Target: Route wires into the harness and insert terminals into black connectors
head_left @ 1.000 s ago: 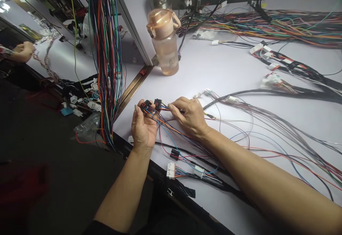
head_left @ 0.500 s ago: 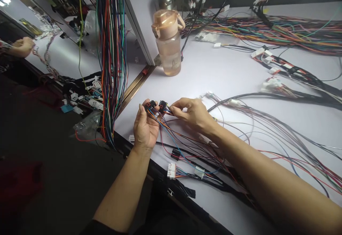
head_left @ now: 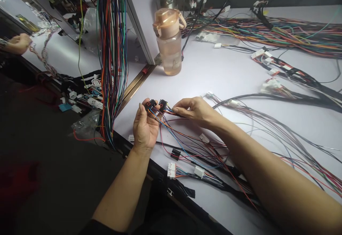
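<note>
My left hand (head_left: 145, 128) is closed around two black wire connectors at the left of the white table. One connector (head_left: 150, 104) rests by my thumb and fingers; the other connector (head_left: 162, 105) sticks out to the right, at my fingertips. Blue, orange and dark wires (head_left: 171, 130) run from them down to the right. My right hand (head_left: 196, 111) pinches the thin wires (head_left: 171, 110) just right of the second connector. The wire ends inside the connectors are too small to make out.
Below my hands lie a black connector (head_left: 175, 154) and a white connector (head_left: 171, 171) on harnesses. A water bottle (head_left: 169, 46) stands behind. Hanging wires (head_left: 110, 60) are at left, bundled wires (head_left: 267, 32) at the back. Another person's hand (head_left: 20, 43) shows far left.
My right hand has moved slightly right, away from the second connector, along the wires. My left hand keeps its hold on the connectors. Some wires on the table have shifted.
</note>
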Demonstrator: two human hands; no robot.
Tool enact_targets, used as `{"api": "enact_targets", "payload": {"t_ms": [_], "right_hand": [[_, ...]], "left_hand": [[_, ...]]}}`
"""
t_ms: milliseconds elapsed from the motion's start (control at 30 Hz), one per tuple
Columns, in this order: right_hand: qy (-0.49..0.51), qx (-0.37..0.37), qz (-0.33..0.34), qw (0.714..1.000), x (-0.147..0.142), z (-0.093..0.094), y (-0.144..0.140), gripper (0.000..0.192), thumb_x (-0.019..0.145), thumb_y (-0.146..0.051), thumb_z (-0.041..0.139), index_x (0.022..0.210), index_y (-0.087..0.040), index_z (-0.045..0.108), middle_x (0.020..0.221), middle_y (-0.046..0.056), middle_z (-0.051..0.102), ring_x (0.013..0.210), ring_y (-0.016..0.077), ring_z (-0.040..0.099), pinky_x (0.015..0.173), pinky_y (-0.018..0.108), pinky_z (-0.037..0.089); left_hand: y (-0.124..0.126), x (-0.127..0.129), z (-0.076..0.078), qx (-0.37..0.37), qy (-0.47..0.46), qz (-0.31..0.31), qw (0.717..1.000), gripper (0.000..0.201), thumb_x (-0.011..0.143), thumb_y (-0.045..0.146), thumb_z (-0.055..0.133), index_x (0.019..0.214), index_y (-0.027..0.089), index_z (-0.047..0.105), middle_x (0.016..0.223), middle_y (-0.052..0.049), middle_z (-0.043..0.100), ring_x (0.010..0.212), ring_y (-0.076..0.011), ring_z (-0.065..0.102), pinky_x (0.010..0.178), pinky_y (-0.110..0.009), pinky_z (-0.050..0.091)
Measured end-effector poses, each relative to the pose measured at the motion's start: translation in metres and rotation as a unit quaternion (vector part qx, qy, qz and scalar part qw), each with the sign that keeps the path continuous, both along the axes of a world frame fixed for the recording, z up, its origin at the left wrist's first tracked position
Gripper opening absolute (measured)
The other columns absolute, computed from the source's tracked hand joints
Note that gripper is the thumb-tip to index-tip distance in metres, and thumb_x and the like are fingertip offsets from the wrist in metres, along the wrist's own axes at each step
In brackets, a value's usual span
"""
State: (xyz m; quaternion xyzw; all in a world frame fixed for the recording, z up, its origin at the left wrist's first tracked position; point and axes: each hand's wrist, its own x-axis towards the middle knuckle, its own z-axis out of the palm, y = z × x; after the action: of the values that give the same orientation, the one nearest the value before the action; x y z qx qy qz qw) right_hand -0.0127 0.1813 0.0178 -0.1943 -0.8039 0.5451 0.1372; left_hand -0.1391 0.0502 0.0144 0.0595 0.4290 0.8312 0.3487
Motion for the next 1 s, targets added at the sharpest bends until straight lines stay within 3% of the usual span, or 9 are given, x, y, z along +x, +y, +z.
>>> {"api": "enact_targets", "payload": {"t_ms": [267,467,733,1000], "right_hand": [[0.025,-0.041,0.0,0.999,-0.003,-0.006,-0.002,0.036,0.086,-0.046,0.059,0.09,-0.013,0.073,0.076,0.004,0.068,0.067,0.0127,0.056,0.061,0.025,0.041],[0.031,-0.084,0.008,0.996,-0.002,0.0,-0.006,0.04,0.085,-0.049,0.058,0.086,-0.011,0.071,0.069,0.002,0.062,0.061,0.0103,0.05,0.056,0.023,0.037],[0.004,-0.056,0.008,0.998,-0.001,0.006,-0.007,0.014,0.079,-0.026,0.059,0.08,-0.014,0.067,0.071,0.001,0.063,0.064,0.0107,0.054,0.059,0.022,0.041],[-0.051,-0.034,-0.025,0.998,-0.002,0.005,-0.009,0.019,0.082,-0.031,0.058,0.085,-0.015,0.069,0.068,0.001,0.063,0.059,0.0101,0.051,0.052,0.022,0.038]], "left_hand": [[-0.002,0.002,0.0,0.007,0.028,-0.009,1.0,0.02,0.092,0.033,0.055,0.091,0.021,0.071,0.088,-0.003,0.073,0.073,-0.01,0.069,0.091,-0.035,0.055],[-0.003,0.002,-0.002,0.016,0.04,-0.019,0.999,0.018,0.087,0.037,0.063,0.093,0.021,0.07,0.089,-0.003,0.073,0.074,-0.0103,0.069,0.094,-0.037,0.053],[-0.005,0.003,0.002,-0.005,-0.001,-0.027,1.0,0.019,0.091,0.034,0.056,0.092,0.021,0.069,0.088,-0.002,0.073,0.072,-0.0089,0.069,0.096,-0.035,0.051],[-0.004,0.0,0.001,-0.049,-0.105,-0.025,0.993,0.027,0.097,0.03,0.044,0.091,0.018,0.068,0.086,-0.004,0.074,0.074,-0.0091,0.07,0.096,-0.035,0.052]]}}
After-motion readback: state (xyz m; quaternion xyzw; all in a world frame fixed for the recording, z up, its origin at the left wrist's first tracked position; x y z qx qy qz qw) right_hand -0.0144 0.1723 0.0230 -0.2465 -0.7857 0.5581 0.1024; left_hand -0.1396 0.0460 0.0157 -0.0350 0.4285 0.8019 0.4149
